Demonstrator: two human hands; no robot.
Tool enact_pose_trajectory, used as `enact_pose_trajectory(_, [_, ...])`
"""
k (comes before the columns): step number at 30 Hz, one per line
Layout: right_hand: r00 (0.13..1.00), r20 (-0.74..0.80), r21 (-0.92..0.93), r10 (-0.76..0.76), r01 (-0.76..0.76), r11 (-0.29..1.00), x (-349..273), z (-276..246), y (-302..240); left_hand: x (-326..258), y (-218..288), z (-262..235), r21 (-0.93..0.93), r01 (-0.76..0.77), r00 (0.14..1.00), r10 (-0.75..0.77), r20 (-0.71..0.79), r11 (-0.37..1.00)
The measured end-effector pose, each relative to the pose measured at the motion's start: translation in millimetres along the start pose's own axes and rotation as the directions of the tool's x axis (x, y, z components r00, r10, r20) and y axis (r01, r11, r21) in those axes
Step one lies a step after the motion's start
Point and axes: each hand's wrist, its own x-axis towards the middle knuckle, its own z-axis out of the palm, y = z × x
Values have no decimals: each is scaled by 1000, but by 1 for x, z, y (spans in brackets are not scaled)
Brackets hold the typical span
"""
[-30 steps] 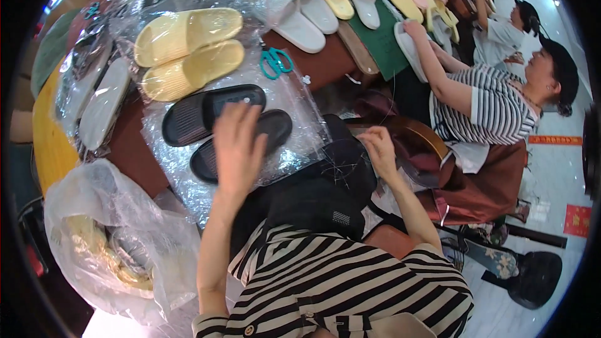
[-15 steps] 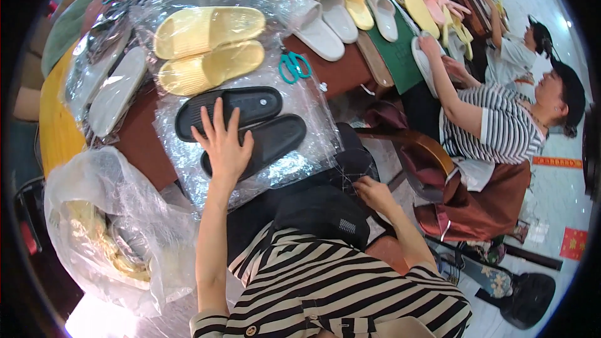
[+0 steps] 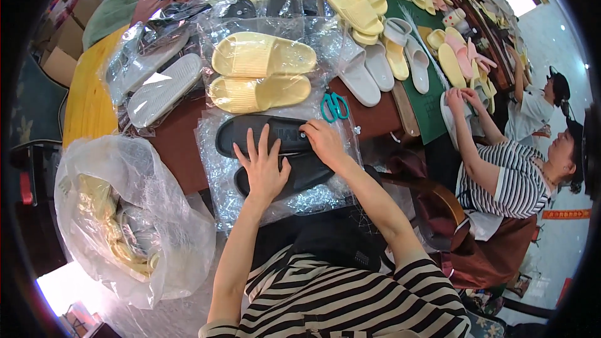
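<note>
A pair of black slide slippers lies side by side on clear plastic wrap in front of me. My left hand [image 3: 263, 166] rests on them with fingers spread, its fingertips on the farther black slide [image 3: 241, 136] and its palm over the nearer black slide [image 3: 307, 177]. At the right end of the farther one, my right hand [image 3: 324, 143] has its fingers closed together, touching the insole beside a small pale dot. Whatever those fingers pinch is too small to make out. Teal-handled scissors [image 3: 335, 107] lie just beyond my right hand.
Yellow slides [image 3: 263, 56] in plastic lie beyond the black pair, with grey slides [image 3: 164, 91] to their left. A plastic bag [image 3: 81, 213] stands at lower left. More slippers cover a green mat [image 3: 432, 109], where a co-worker's hands [image 3: 460, 97] handle a pale slipper.
My right hand has come up from beside my lap to the right end of the farther black slide. My left hand stays spread on the pair. The view has shifted.
</note>
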Motion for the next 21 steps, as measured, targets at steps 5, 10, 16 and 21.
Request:
enact_pose_trajectory(5, [984,54,35,-168,166,985,17,-5,10,1,-4,0,8,8,1000,-8,-24,1000])
enact_pose_trajectory(10, [961,164,7,-224,226,974,26,-9,16,2,-4,2,13,10,1000,-10,-26,1000])
enact_pose_trajectory(16, [879,282,7,-386,400,916,42,-10,27,2,-4,3,19,12,1000,-12,-17,1000])
enact_pose_trajectory(21, [765,436,-46,-473,544,838,53,-13,25,2,-3,2,35,19,1000,-19,-11,999])
